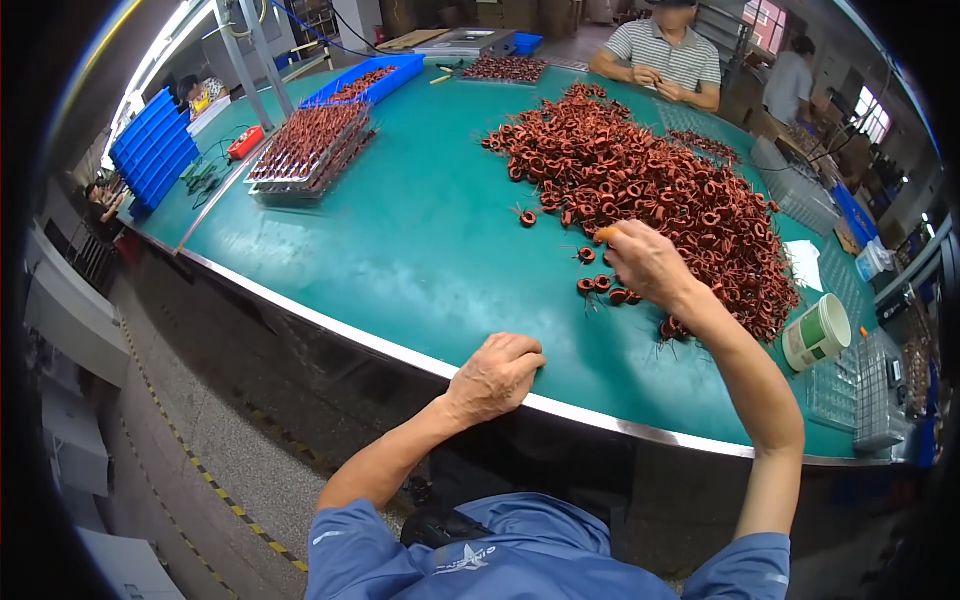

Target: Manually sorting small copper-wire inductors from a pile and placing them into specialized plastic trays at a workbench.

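Note:
A large heap of dark red ring-shaped wire-wound coils (640,165) with thin wire leads lies on the green tabletop (400,230). My right hand (648,262) reaches over the heap's near left edge, its fingers curled down among the coils. Something orange covers one of its fingertips. Whatever those fingers pinch is hidden beneath the hand. A few loose coils (586,256) lie beside it, apart from the heap. My left hand (495,377) rests closed at the table's near edge; its fingers are folded under, and I cannot see inside them.
Stacked clear trays filled with coils (310,145) stand at left, near a blue bin (375,80) and upright blue crates (152,150). A white-green bucket (817,333) and clear plastic trays (835,385) sit at right. Across the table sits a person in a striped shirt (665,55).

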`<state>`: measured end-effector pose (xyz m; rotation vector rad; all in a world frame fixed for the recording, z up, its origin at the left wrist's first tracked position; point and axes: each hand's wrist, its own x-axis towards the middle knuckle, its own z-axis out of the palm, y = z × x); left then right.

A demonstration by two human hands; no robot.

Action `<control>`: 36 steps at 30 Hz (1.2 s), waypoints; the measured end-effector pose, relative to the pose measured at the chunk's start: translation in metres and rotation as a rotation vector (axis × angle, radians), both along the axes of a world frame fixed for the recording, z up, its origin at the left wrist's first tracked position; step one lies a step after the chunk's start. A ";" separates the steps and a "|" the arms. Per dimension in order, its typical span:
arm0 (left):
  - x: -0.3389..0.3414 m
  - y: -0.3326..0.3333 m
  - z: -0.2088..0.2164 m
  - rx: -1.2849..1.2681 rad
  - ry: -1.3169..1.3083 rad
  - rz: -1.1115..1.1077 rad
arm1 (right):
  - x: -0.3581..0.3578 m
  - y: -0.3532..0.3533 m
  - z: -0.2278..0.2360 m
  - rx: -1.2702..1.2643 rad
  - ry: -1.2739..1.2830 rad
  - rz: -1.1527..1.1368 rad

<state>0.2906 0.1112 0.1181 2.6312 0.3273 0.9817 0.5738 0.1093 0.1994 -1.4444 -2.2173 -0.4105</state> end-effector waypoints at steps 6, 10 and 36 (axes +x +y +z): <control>-0.008 0.002 0.002 0.027 -0.019 0.029 | -0.014 0.079 -0.016 0.103 -0.205 -0.122; -0.002 0.000 -0.015 0.001 -0.041 -0.008 | 0.018 0.097 -0.028 -0.073 -0.334 -0.244; -0.001 -0.007 -0.003 -0.007 -0.027 0.073 | 0.060 0.042 0.027 0.105 0.405 -0.281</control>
